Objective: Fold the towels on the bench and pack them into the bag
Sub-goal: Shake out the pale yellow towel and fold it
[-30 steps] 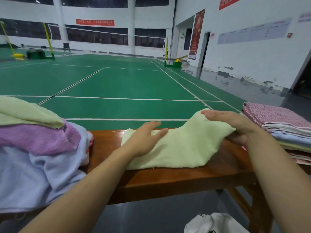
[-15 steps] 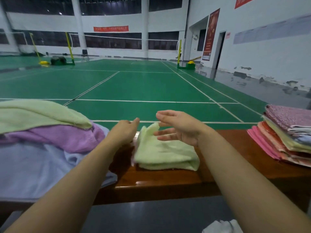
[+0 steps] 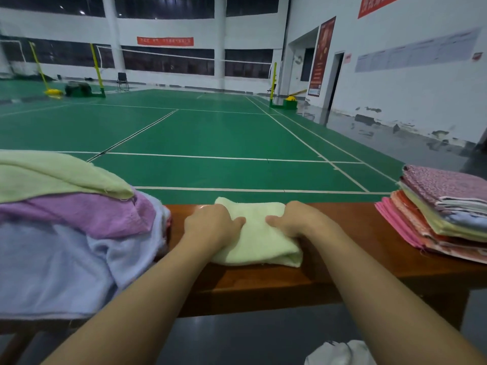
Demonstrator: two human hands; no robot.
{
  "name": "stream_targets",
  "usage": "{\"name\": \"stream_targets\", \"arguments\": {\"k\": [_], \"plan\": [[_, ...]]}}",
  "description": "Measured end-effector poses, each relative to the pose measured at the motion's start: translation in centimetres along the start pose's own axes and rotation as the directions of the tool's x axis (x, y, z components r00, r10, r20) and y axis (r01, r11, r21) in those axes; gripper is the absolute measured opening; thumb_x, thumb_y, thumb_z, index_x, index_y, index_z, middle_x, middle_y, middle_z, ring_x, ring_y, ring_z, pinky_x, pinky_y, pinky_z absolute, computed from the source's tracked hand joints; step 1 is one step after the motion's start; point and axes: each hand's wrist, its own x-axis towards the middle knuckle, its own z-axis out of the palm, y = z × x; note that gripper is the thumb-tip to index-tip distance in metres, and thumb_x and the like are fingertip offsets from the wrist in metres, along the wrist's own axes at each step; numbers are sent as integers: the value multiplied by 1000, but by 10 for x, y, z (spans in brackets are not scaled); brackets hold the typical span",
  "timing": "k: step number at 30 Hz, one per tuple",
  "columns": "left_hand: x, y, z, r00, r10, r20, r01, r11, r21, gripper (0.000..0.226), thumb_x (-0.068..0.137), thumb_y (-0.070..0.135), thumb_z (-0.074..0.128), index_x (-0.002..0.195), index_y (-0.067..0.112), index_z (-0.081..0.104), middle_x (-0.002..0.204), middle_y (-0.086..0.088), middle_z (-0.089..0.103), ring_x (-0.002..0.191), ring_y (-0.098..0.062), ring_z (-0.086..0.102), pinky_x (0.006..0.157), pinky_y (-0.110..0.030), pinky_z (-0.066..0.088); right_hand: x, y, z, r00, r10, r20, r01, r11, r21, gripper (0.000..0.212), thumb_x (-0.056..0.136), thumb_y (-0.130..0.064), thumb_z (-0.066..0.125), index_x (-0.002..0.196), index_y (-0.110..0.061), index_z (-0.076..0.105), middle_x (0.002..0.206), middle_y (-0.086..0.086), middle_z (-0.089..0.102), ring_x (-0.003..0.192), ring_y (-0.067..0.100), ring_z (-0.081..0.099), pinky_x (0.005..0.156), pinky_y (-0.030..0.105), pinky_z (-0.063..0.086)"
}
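I see the pale yellow towel (image 3: pixel 257 238) lying folded into a thick pad on the wooden bench (image 3: pixel 342 264), about midway between the loose heap of towels (image 3: pixel 66 233) on the left and the stack of folded cloths (image 3: pixel 445 217) on the right.

The left hand (image 3: pixel 210 225) rests on the towel's left edge and the right hand (image 3: pixel 297 219) on its right edge. On both hands the fingers curl down over the cloth, held close together, with each thumb pointing inward across the top. I cannot tell whether the fingertips reach under the fold.

Handling judgement:
- The towel appears light, soft and limp. It will sag and unfold if lifted by one corner.
- The terry surface should give good grip, so slipping is unlikely.
- It is not fragile and tolerates firm pressure.

Recommended hold: I take both short sides at once, thumbs on top and fingers beneath, clamping all layers together. The open edges go inward so the layers stay closed.

A white bag (image 3: pixel 340 354) shows partly at the bottom edge, below the bench. Its opening is not visible.
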Motion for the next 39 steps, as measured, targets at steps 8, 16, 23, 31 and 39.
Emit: {"name": "stream_targets", "arguments": {"k": [8,16,23,31,39], "plan": [[0,8,-1,997,-74,8,63,774,-630,56,95,48,60,130,11,36,117,-6,59,112,-32,59,87,-37,45,2,-5,-1,985,31,-172,48,899,435,56,106,-43,40,145,-4,31,139,19,55,124,40,54,96,46,44],[6,17,12,998,-58,-5,19,404,-915,33,91,44,63,109,53,37,111,-7,68,96,-29,69,89,-51,57,-2,27,-2,939,77,-335,158,769,619,32,102,-48,51,117,-21,40,112,3,60,103,30,59,88,44,49],[12,109,-21,996,52,-66,-77,245,-967,13,98,30,64,98,39,73,113,-2,69,91,-27,70,84,-50,60,-11,94,-64,845,89,-528,298,741,602,7,102,-30,58,108,-26,57,113,-6,60,106,21,58,82,32,40],[27,277,-46,955,291,-50,-104,173,-980,24,99,26,64,122,22,68,111,-7,70,82,-17,67,64,-24,54,-26,230,-155,770,227,-596,164,832,529,34,98,-38,64,126,-20,69,135,3,64,119,23,58,98,34,43],[33,397,-21,881,470,45,-87,255,-963,32,100,24,61,131,20,60,126,-12,64,103,-28,68,92,-43,57,-10,348,-186,837,338,-431,-115,878,464,42,98,-39,63,135,-19,62,143,6,57,124,28,56,92,33,41]]}}
